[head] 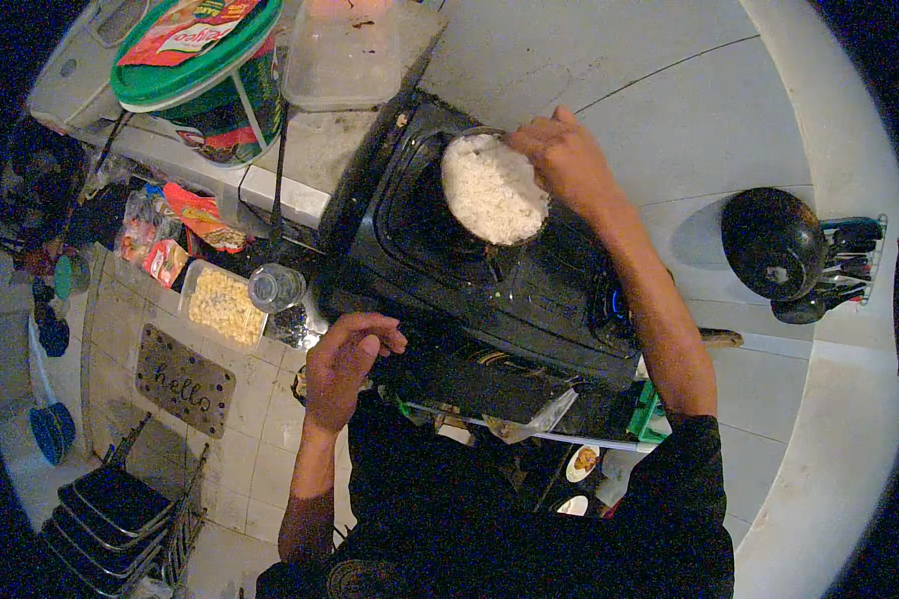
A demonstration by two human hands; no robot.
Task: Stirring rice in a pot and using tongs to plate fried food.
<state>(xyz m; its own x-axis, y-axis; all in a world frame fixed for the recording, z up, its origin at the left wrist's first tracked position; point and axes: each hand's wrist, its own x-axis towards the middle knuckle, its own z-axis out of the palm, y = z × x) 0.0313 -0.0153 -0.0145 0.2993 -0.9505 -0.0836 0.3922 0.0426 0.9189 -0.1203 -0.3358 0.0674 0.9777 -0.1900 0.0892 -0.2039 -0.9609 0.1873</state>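
A round vessel heaped with white rice (494, 191) is over the left side of the black gas stove (434, 262). My right hand (562, 153) is at its upper right rim, fingers curled over the edge and fingertips partly hidden. Whether the vessel rests on the burner or hangs just above it cannot be told. My left hand (352, 359) is off the stove's front left corner, with nothing in it and its fingers loosely bent. Blue light (616, 303) shows at the stove's right side, partly behind my right forearm.
Left of the stove stand a green-lidded bucket (195, 82) and a clear plastic container (344, 67). Below them are a tub of pale yellow pieces (225, 305) and a clear jar (276, 288). A dark wok (773, 243) hangs right; a wooden handle (721, 338) juts past my arm.
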